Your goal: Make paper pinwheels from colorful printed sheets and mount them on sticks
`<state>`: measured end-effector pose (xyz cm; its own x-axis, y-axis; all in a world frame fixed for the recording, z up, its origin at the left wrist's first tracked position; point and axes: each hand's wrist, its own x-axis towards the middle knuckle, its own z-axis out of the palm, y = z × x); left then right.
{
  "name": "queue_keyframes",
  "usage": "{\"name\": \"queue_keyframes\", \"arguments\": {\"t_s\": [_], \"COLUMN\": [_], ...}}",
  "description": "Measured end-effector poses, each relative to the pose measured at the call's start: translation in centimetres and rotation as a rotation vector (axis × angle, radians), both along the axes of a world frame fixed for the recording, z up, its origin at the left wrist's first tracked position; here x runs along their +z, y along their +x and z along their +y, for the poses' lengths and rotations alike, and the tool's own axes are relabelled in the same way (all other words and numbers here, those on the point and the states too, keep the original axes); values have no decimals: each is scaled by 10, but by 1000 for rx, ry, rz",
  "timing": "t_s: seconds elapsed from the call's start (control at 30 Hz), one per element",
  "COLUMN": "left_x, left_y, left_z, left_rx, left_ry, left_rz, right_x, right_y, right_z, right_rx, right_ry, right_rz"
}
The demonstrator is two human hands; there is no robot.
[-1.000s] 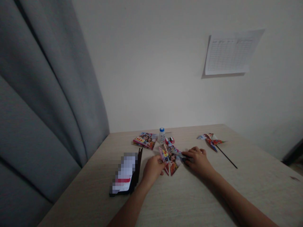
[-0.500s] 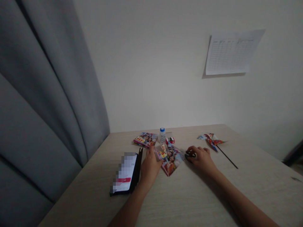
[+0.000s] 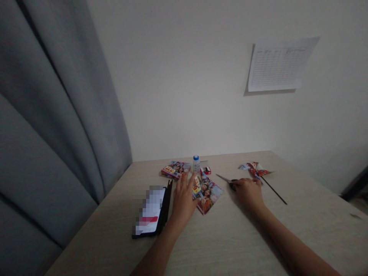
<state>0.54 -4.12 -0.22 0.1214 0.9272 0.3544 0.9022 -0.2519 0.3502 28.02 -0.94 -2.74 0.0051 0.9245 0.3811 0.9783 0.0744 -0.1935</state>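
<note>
Low in the middle of the frame, your left hand [image 3: 184,197] lies flat, fingers spread wide, on the left edge of the printed paper square [image 3: 209,194] on the worktop [image 3: 230,237]. A phone [image 3: 151,211] lies just left of it. Right of centre, your right hand [image 3: 248,191] has its fingers closed around scissors [image 3: 225,179], blades pointing up-left. Farther back are a glue bottle [image 3: 196,164] and a paper pinwheel [image 3: 255,168].

One head-worn camera looks forward and slightly down across the wooden table [image 3: 230,245] toward the white wall [image 3: 186,76], with the grey curtain [image 3: 43,115] at left. The left hand [image 3: 183,199] and right hand [image 3: 248,192] lie at arm's length, low centre.
</note>
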Motion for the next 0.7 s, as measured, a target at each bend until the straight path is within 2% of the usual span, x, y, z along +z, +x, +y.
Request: {"name": "queue_keyframes", "arguments": {"t_s": [0.2,0.53,0.7], "left_x": [1,-9,-6], "left_y": [1,-2,-1], "left_z": [-1,0,-2], "left_rx": [20,-52,-46], "left_ry": [-26,-227,-244], "left_rz": [28,80,85], "right_x": [0,-4,-1], "right_y": [-4,-5,-4], "right_z": [2,4,3], "right_rx": [17,40,123], "right_ry": [-22,-17,-27], "right_rz": [-38,-42,5]}}
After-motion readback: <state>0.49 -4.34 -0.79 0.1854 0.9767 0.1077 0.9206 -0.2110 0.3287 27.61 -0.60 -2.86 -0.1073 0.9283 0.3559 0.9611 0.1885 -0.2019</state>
